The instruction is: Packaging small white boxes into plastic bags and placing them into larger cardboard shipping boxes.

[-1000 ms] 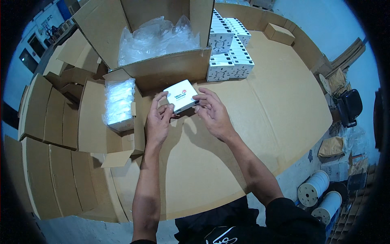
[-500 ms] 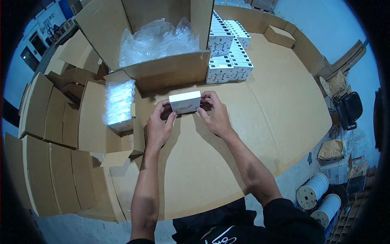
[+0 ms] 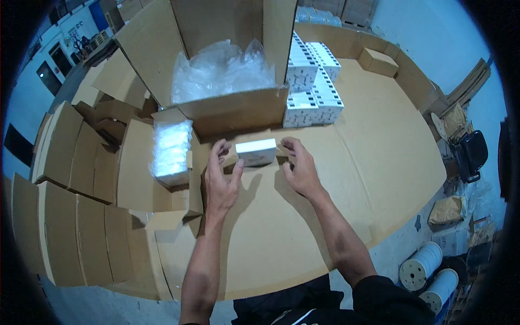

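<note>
1. Sitting on the cardboard table [image 3: 379, 157], a small white box [image 3: 256, 151] lies flat between two hands, just in front of a big open carton [image 3: 238, 111] full of clear plastic bags [image 3: 219, 70].
2. The left hand [image 3: 221, 179] has its fingers spread, with the tips at the box's left end.
3. The right hand [image 3: 300, 165] is spread too, just beside the right end. I cannot tell if it touches.
4. The box looks light, stiff and smooth. It could dent if squeezed hard.
5. Holding it by the two short ends looks best.
6. More white boxes [image 3: 314, 92] are stacked behind.
</note>
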Motion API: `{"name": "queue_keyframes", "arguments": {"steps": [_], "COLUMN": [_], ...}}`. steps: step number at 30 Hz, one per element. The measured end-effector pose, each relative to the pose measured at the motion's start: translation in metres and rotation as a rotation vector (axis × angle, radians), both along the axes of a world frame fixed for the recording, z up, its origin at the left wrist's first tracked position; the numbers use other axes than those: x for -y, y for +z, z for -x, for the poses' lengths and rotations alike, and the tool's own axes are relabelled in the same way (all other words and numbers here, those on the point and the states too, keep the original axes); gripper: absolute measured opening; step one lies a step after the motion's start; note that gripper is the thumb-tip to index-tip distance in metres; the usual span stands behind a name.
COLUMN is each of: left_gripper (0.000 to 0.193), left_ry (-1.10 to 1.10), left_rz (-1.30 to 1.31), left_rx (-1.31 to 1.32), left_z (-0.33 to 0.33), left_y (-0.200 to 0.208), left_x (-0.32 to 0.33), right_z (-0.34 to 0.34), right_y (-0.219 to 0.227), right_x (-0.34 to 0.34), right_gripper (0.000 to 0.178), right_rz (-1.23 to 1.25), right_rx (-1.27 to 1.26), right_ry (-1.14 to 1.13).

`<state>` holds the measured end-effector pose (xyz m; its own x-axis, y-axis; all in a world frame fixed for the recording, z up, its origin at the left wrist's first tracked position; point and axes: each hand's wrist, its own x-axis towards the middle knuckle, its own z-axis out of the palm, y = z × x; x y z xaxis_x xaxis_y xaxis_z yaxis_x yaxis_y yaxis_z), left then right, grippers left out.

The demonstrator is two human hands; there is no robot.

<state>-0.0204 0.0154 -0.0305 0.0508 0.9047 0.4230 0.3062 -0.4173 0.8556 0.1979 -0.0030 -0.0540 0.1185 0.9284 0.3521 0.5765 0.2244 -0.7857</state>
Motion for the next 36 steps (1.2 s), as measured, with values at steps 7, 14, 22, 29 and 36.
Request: {"name": "queue_keyframes", "arguments": {"steps": [7, 14, 22, 29, 36], "left_gripper": [0.020, 0.014, 0.022, 0.042, 0.029], "left_ry": [0.152, 0.233, 0.206, 0.011, -0.038], "left_rz": [-0.210, -0.112, -0.171, -0.534, -0.437], "left_rx": [-0.051, -0.003, -0.399, -0.743, -1.097], "left_z": [-0.012, -0.036, -0.009, -0.026, -0.038], "left_y": [0.056, 0.134, 0.104, 0.084, 0.080], "left_x": [-0.010, -0.134, -0.327, -0.388, -0.394], "right_z": [0.007, 0.005, 0.004, 0.001, 0.002], "right_y": [-0.006, 0.003, 0.008, 0.012, 0.014], "right_x": [0.000, 0.003, 0.002, 0.002, -0.001], "right_gripper": [0.048, 0.047, 0.047, 0.045, 0.045], "right_rz": [-0.032, -0.089, -0.033, 0.016, 0.016], "right_rx": [0.099, 0.123, 0.115, 0.121, 0.109], "right_ry": [-0.075, -0.048, -0.033, -0.046, -0.036]}}
